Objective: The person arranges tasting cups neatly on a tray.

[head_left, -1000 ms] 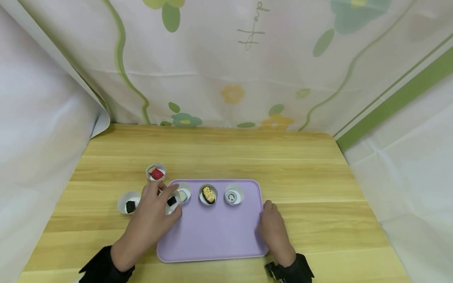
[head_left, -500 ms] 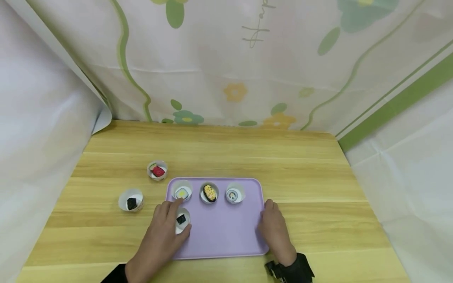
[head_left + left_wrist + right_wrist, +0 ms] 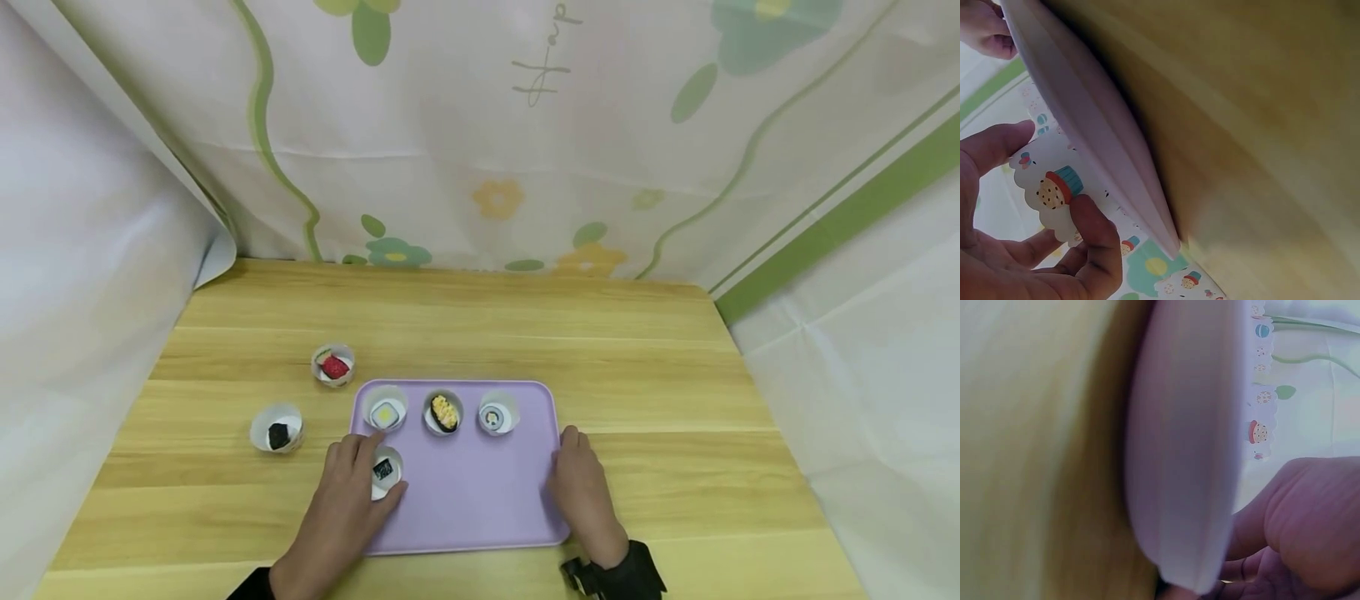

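Observation:
On the lavender tray (image 3: 480, 512), my left hand (image 3: 337, 504) holds a white paper baking cup near the left edge, thumb on one side and fingers on the other. A small black-topped sushi piece (image 3: 384, 469) lies inside it. The left wrist view shows the cup's wall (image 3: 1054, 184), scalloped and printed with cupcakes, between thumb and fingers. My right hand (image 3: 585, 496) grips the tray's right edge; its fingers are partly hidden by the rim in the right wrist view. Along the tray's far side stand cups with a yellow-centred piece (image 3: 386, 414), a corn-topped sushi (image 3: 444, 412) and a round roll (image 3: 492, 417).
Left of the tray, on the wooden table (image 3: 637, 375), stand a cup with a dark piece (image 3: 278, 435) and a cup with a red-topped piece (image 3: 333, 365). A flowered curtain (image 3: 450, 108) hangs behind the table.
My left hand has carried the cup with the black-topped piece rightward and toward me, onto the tray below the yellow-centred one. It has barely moved since half a second ago. My right hand stays put.

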A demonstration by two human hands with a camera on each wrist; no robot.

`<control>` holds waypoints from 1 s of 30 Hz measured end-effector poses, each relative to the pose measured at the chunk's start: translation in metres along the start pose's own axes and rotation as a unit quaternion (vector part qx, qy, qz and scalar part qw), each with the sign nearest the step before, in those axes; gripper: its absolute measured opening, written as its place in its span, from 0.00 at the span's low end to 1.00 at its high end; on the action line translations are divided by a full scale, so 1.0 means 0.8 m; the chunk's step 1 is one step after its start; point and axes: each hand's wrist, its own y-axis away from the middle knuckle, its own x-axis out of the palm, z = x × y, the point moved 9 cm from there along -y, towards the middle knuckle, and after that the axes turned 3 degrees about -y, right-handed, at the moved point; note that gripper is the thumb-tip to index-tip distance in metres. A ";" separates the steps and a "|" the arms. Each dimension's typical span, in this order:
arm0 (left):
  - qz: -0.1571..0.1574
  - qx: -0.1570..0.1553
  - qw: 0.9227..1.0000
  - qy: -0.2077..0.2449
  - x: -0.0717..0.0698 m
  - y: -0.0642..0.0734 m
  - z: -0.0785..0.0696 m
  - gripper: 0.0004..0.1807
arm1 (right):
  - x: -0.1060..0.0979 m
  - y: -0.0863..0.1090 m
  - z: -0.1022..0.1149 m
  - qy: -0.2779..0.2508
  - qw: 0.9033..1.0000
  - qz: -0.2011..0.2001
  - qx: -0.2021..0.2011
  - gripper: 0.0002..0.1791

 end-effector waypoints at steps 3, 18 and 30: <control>-0.001 0.000 1.000 0.003 0.001 0.000 0.000 0.39 | 0.001 0.001 -0.002 -0.004 1.000 0.002 0.004 0.06; -0.018 -0.013 1.000 -0.017 -0.015 -0.007 0.000 0.38 | 0.004 0.003 -0.003 -0.010 1.000 -0.001 0.002 0.06; -0.091 0.038 0.995 0.001 -0.096 -0.069 0.011 0.29 | -0.001 0.000 -0.001 -0.005 1.000 -0.013 -0.012 0.06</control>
